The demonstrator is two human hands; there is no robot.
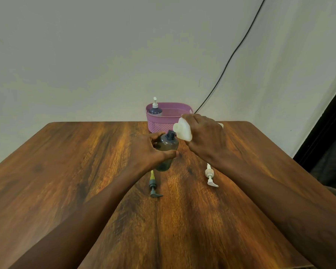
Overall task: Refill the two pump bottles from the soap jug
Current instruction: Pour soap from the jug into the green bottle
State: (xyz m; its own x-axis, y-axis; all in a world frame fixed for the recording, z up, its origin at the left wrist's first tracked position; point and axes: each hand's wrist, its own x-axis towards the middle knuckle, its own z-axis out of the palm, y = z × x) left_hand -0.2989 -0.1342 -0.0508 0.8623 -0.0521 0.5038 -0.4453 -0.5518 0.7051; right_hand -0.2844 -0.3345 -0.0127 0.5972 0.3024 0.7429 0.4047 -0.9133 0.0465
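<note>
Our left hand [147,152] grasps uncapped dark bottle [166,150], right hand [204,133] grasps tilted jug [182,131]; narrow neck, so slight misaim spills soap over table [66,171].

one head-worn wide view looks forward and down from the near edge of the desk [66,171], close above it, facing the far wall [85,55].

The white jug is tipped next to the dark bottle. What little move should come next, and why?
Probably shift the white jug until its spout is over the dark bottle, then tip further. The right hand holds the jug tilted, its spout just beside the open neck, no soap visibly flowing; the left hand grips the bottle.
</note>
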